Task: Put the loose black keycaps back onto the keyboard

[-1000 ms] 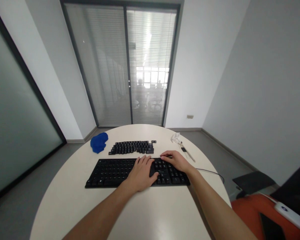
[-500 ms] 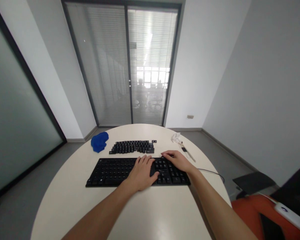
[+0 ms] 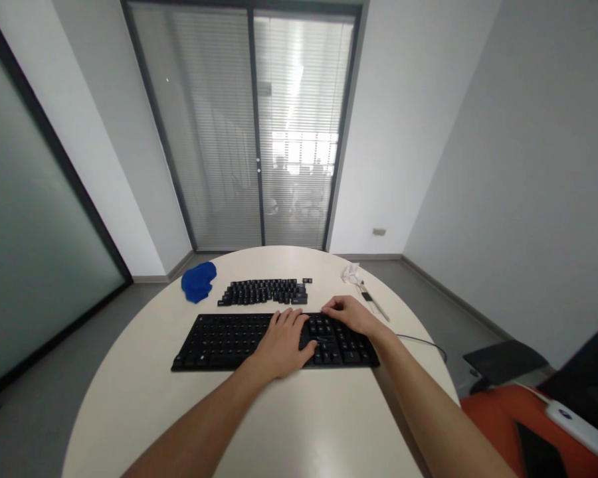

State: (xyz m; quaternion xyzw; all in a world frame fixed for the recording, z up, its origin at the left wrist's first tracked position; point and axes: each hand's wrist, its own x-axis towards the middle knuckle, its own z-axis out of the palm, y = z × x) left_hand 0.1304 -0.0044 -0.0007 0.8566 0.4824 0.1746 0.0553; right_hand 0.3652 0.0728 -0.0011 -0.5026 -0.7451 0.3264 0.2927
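Observation:
A black keyboard (image 3: pixel 219 340) lies across the round table. Its left and middle part looks stripped of keycaps, while keys still show at the right end. My left hand (image 3: pixel 285 340) rests palm down on it right of the middle, fingers and thumb apart. At the keyboard's rear edge, toward the right, my right hand (image 3: pixel 351 313) has thumb and fingertips pinched together; anything between them is too small to make out. Behind the keyboard, loose black keycaps (image 3: pixel 264 292) are laid out in rows, with a few small ones (image 3: pixel 307 281) apart at the right.
A blue cloth (image 3: pixel 198 282) lies at the table's back left. Crumpled white tissue (image 3: pixel 351 273) and a thin brush-like tool (image 3: pixel 376 302) lie at the back right. The keyboard's cable (image 3: pixel 423 340) runs over the right edge. An orange chair (image 3: pixel 493 418) holds a white power strip (image 3: pixel 583 428).
My right hand has lifted slightly at the keyboard's rear edge, and its fingers have curled into a tighter pinch. The left hand stays where it was.

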